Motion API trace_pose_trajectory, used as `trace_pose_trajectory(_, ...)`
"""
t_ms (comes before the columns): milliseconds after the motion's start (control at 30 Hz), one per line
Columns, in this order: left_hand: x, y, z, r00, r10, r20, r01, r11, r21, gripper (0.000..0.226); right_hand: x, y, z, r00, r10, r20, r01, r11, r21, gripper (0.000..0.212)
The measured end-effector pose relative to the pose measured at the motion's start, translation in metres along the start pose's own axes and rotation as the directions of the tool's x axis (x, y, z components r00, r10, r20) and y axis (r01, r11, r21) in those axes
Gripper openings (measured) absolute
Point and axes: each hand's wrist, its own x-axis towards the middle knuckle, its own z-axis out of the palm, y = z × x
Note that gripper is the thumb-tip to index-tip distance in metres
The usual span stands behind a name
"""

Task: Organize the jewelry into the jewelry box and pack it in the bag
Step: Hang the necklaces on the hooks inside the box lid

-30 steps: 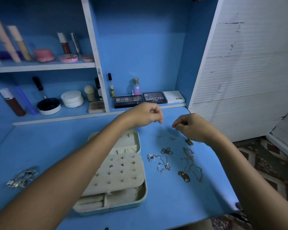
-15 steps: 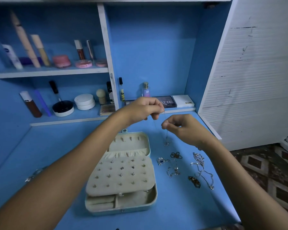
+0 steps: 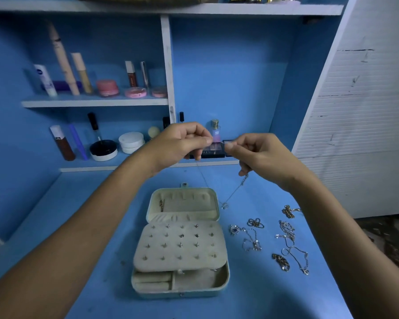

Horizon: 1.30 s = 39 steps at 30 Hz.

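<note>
A pale jewelry box (image 3: 182, 240) lies open on the blue desk, its lid back and a studded earring panel raised over the lower compartments. Above it, my left hand (image 3: 182, 143) and my right hand (image 3: 258, 155) each pinch one end of a thin silver necklace (image 3: 234, 192). Its chain hangs in a V, and the small pendant dangles just right of the box lid. Several loose chains and pendants (image 3: 286, 240) lie on the desk to the right of the box.
Cosmetics stand on the shelves (image 3: 95, 102) behind: tubes, pink compacts, white jars, a perfume bottle (image 3: 215, 131) and eyeshadow palettes. A white slatted panel (image 3: 366, 134) rises at the right. The desk's right edge drops to a patterned floor.
Both hands have risen from the desk, lifting the necklace off the pile so that it hangs free. The view tilted up, showing more shelving.
</note>
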Motion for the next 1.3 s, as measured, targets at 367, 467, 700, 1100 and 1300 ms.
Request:
trace_pose_trajectory(367, -0.041, -0.015, -0.032, 0.989, 0.073, -0.128, -0.061, 0.993, 0.097, 0.007, 0.012, -0.016, 0.037, 0.996, -0.077, 0.042, 0.081, 0.992, -0.092, 0.032)
trace_pose_trajectory(467, -0.051, -0.029, -0.035, 0.988, 0.031, -0.153, -0.016, 0.995, 0.099, 0.007, 0.010, -0.008, 0.052, 0.994, -0.079, 0.072, 0.087, 0.990, -0.111, 0.032)
trace_pose_trajectory(700, -0.066, -0.066, -0.034, 0.980, -0.049, -0.195, 0.086, 0.978, 0.188, 0.011, 0.015, 0.012, 0.078, 0.994, -0.021, 0.106, 0.038, 0.985, -0.165, 0.026)
trace_pose_trajectory(1100, -0.058, -0.106, -0.022, 0.983, 0.003, -0.182, 0.097, 0.835, 0.542, 0.008, 0.036, 0.045, 0.114, 0.986, 0.167, 0.012, -0.151, 0.914, -0.377, 0.019)
trace_pose_trajectory(1300, -0.049, -0.108, -0.018, 0.999, -0.028, -0.043, 0.051, 0.605, 0.794, 0.025, 0.042, 0.053, 0.131, 0.978, 0.206, -0.023, -0.191, 0.852, -0.487, 0.026)
